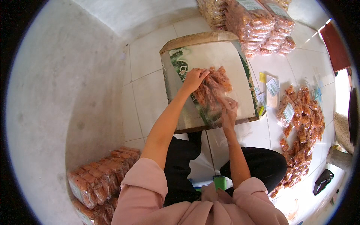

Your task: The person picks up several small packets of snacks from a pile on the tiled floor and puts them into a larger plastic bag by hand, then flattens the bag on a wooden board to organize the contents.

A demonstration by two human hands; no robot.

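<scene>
On a low table (243, 90) in front of me lies a clear plastic bag (221, 84) with reddish-brown snack packets in it. My left hand (195, 80) grips the bag's far left side, fingers bent over the packets. At the bag's near right side, my right hand (229, 109) is closed with bent fingers. Clear film overlies this hand and wrist, and I cannot tell how far inside the bag it is. Loose film spreads from the bag toward the table's near edge.
Many small snack packets (305, 123) are heaped on the tiled floor at right, beside labels (273, 87). Full bags (249, 22) are stacked at the far right. More filled bags (101, 178) stand by the wall at lower left. A black object (323, 182) lies at lower right.
</scene>
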